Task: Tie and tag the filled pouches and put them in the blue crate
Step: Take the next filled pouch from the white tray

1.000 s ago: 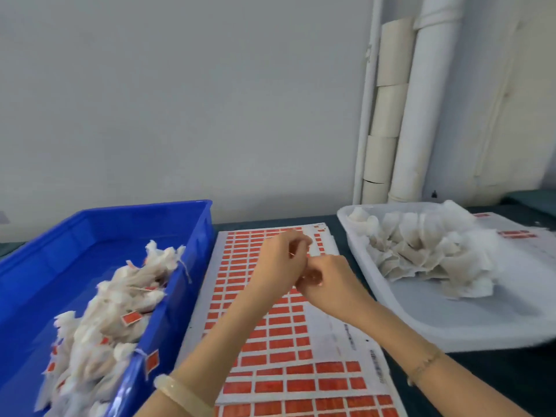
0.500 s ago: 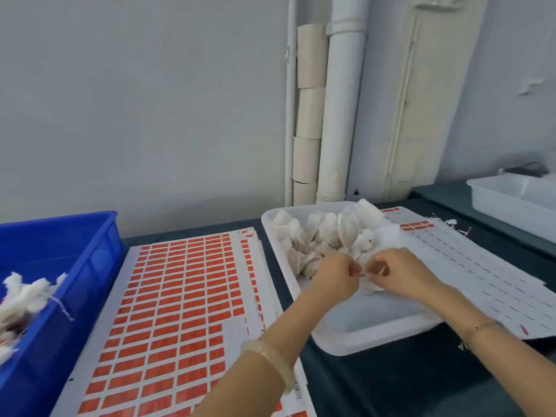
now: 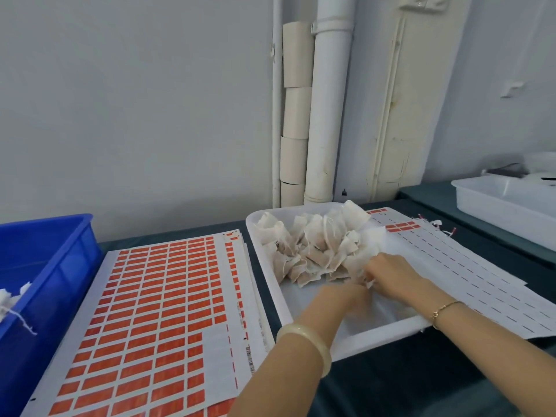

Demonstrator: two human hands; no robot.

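A pile of white filled pouches (image 3: 313, 248) lies at the back of a white tray (image 3: 264, 266) right of centre. Both my hands are inside this tray at the pile's right front edge. My right hand (image 3: 391, 273) has its fingers curled into a pouch (image 3: 356, 263) at the edge of the pile. My left hand (image 3: 346, 297) sits just below and left of it, motion-blurred, so its fingers cannot be read. The blue crate (image 3: 60, 266) stands at the far left, with a tied pouch (image 3: 6, 299) and its string showing inside.
A sheet of orange tag labels (image 3: 156, 311) lies between crate and tray. Mostly peeled label sheets (image 3: 451, 266) spread under and right of the tray. Another white tray (image 3: 505, 203) stands at the far right. Pipes and cardboard rolls (image 3: 328, 115) run up the back wall.
My view swung right, away from the crate. Both hands moved from above the label sheet into the white tray, and now reach deeper into the pile's right edge.
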